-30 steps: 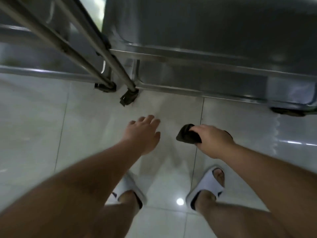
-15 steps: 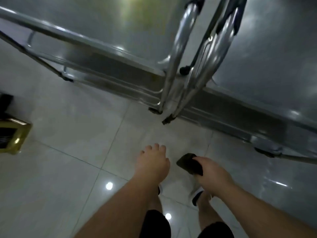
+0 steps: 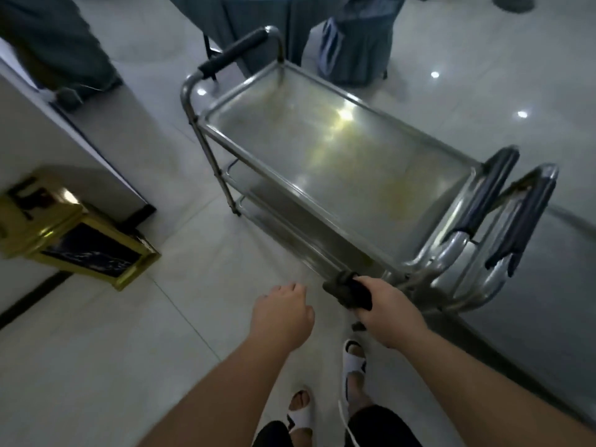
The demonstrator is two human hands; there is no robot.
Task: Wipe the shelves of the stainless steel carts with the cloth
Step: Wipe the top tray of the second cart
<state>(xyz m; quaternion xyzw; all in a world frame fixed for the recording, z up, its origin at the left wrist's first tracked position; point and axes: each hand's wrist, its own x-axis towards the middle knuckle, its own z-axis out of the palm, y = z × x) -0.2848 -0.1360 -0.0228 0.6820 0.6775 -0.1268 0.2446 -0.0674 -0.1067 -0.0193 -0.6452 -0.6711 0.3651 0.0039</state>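
Note:
A stainless steel cart (image 3: 213, 130) stands ahead of me, its top shelf bare with yellowish smears, lower shelves beneath it. A second cart (image 3: 548, 285) abuts it on the right, their dark-padded handles side by side. My right hand (image 3: 387, 311) grips a dark bunched cloth (image 3: 346, 291) just in front of the near corner of the first cart, above the floor. My left hand (image 3: 280, 314) hangs beside it with loosely curled fingers, holding nothing.
A gold-framed bin (image 3: 80, 233) sits on the tiled floor at left against a white wall (image 3: 48, 140). Dark draped fabric and a chair (image 3: 351, 43) stand behind the cart. My sandalled feet (image 3: 353, 356) are below.
My view has lifted from the carts' lower frames and floor to the top shelf. Both hands rose with it, the right still gripping the cloth.

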